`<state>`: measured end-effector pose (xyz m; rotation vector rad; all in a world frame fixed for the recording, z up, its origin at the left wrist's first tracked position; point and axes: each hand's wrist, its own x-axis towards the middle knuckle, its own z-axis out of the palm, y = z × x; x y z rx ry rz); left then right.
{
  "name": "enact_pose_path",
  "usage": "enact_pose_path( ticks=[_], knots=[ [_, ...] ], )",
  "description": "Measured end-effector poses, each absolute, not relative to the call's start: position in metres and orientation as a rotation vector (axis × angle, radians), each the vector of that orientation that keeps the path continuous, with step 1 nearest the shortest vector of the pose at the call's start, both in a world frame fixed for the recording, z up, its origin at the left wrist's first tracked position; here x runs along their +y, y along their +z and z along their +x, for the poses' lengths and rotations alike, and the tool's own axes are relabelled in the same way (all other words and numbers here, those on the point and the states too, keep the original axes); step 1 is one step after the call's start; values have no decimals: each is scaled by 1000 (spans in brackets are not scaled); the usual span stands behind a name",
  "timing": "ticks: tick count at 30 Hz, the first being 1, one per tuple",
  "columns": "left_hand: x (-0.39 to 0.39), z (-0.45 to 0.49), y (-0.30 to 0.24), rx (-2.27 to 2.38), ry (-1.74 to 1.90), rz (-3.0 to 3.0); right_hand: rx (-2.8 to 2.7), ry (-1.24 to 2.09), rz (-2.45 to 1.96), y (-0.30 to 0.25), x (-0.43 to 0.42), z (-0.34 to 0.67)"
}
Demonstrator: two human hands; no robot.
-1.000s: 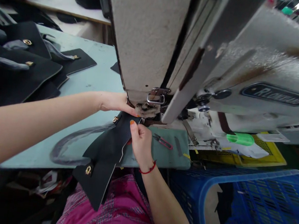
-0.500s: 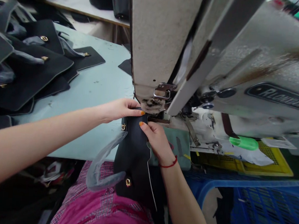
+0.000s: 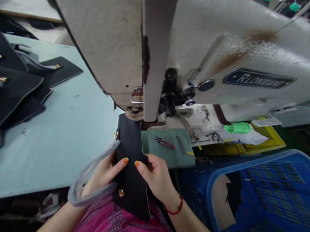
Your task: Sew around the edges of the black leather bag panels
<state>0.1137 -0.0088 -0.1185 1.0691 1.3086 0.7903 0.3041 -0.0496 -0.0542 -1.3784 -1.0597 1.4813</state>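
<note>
A black panel point(image 3: 134, 139) is held by the left hand point(image 3: 101, 174) and right hand point(image 3: 159, 176) at a sewing machine point(image 3: 202, 45).
The far end is set beneath the machine head; the near end is extended over a pink garment point(image 3: 117, 228). Both side edges are pinched — thumbs on top, other fingers closed underneath, partly hidden. A plastic-wrapped handle point(image 3: 76, 186) is looped across the left wrist.
</note>
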Motion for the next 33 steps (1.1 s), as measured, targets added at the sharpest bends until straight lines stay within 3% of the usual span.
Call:
enact_pose_path(
  ticks=[11, 20, 33],
  knots=[
    [0, 138, -80, 1265, 828, 659, -1177, 1154, -1529, -59, -62, 294],
    [-10, 149, -50, 1251, 796, 535, -849, 1498, -1324, -51, -62, 297],
    [-7, 154, -56, 1286, 825, 527, -863, 1463, -1417, -50, -53, 298]
  ],
)
